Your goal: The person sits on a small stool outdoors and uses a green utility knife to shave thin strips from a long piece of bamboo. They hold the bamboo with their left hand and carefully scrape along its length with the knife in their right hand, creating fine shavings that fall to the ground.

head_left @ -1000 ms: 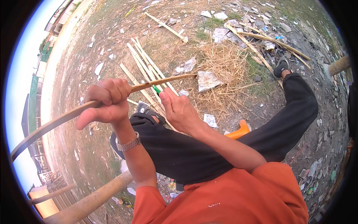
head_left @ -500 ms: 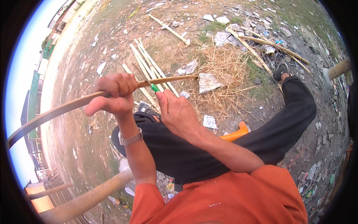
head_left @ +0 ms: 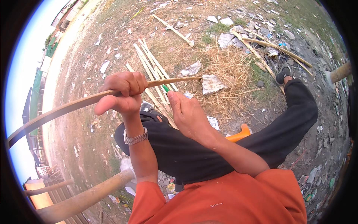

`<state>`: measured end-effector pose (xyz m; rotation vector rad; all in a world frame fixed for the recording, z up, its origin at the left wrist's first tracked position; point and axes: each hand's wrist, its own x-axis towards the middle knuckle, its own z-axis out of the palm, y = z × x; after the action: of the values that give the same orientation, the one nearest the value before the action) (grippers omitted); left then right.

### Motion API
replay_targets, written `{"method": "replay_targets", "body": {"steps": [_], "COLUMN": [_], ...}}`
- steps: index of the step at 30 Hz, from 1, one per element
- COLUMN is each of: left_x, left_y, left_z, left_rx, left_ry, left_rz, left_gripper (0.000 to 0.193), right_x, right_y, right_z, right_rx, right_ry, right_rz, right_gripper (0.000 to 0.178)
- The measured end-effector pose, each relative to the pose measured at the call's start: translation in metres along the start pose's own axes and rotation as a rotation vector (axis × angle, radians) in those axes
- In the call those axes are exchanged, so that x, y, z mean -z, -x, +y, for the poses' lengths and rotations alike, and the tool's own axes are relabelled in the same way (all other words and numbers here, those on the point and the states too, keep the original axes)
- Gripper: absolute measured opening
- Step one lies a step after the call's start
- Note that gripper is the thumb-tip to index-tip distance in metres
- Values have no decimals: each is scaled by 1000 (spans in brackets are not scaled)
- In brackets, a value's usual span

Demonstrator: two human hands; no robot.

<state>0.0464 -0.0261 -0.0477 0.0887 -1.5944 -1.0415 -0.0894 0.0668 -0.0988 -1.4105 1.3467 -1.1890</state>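
Note:
A long bamboo strip [head_left: 67, 107] runs from the far left rim to the middle of the scene, bowed along its length. My left hand [head_left: 125, 89] is closed around it, the thumb stretched out below and a metal watch on that wrist. Just right of that grip, my right hand [head_left: 190, 115] is closed on the green handle of a knife [head_left: 165, 88], held up against the strip. The blade is thin and hard to make out. The strip's right end hangs near a whitish flat piece [head_left: 213, 84] on the straw.
Several split bamboo strips [head_left: 149, 59] lie on the ground ahead. A straw heap [head_left: 233, 76] is beyond my legs, with broken tile pieces and more bamboo at far right. An orange handle [head_left: 240, 134] shows by my leg. A thick bamboo pole [head_left: 85, 194] crosses at lower left.
Both hands have shifted slightly to the right in view. My right hand and the knife have slid a little along the strip, and less of the blade shows.

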Motion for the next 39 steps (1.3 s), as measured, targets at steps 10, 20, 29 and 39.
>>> {"method": "replay_targets", "body": {"steps": [10,20,29,39], "left_x": [5,-12,-15,-13], "left_y": [5,0,5,5], "left_z": [4,0,-5,-5], "left_rx": [8,7,23,23], "left_ry": [-56,-77,-12,-46], "left_rz": [7,50,-9,-1], "left_gripper": [67,67,67,67], "right_x": [2,-3,21,4], "right_y": [8,5,15,12], "right_z": [93,-5,35,38], "right_rx": [-254,-27,-202,-112], "right_ry": [287,-1,122,191], "right_rz": [-6,12,15,38], "right_gripper": [49,38,45,45]}}
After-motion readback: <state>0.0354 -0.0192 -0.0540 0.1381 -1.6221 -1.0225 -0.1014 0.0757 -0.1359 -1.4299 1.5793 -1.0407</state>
